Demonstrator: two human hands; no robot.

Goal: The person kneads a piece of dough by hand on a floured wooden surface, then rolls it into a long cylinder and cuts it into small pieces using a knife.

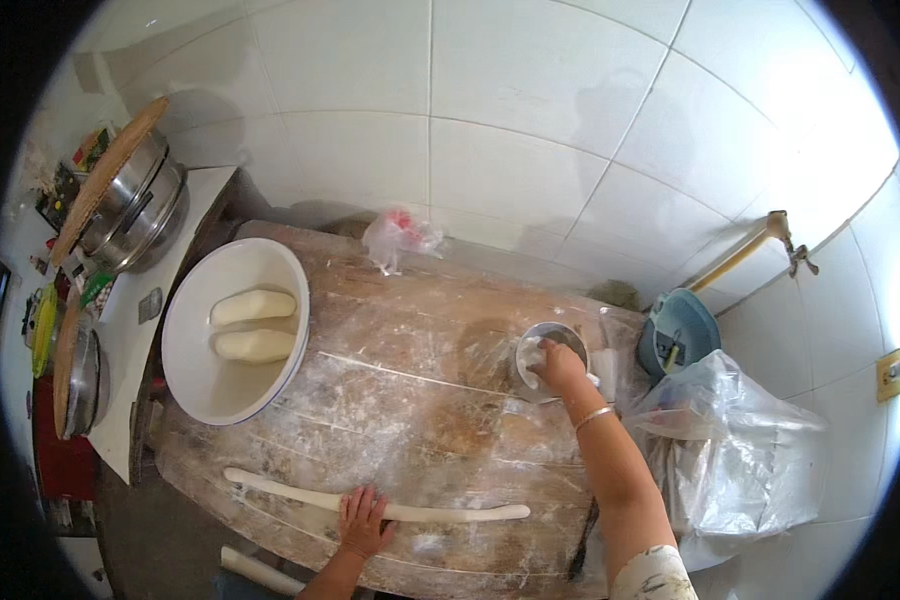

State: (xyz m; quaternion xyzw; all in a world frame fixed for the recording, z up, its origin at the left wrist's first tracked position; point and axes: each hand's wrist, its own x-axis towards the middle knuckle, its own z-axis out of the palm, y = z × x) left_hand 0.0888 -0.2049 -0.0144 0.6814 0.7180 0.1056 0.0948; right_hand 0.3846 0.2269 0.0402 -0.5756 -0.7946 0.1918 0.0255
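Note:
A long, thin dough rope (450, 515) lies across the near part of the floured wooden board (370, 440). Flat on the middle of it rests my left hand (365, 520), open, with its fingers stretched out. My right hand (562, 362) reaches into a round metal cup (573, 333) holding white flour (531, 354). Its fingers are curled down into the flour, and the tips are partly hidden. Two thick dough logs (254, 306) lie side by side in a big white bowl (183, 310) at the left.
A pale, rod-like piece (260, 570) shows below the board's near edge. A clear plastic bag (402, 238) lies by the tiled wall. A blue basket (682, 335) and a plastic-covered stack (730, 450) stand right. Steel pots (135, 220) occupy the left shelf.

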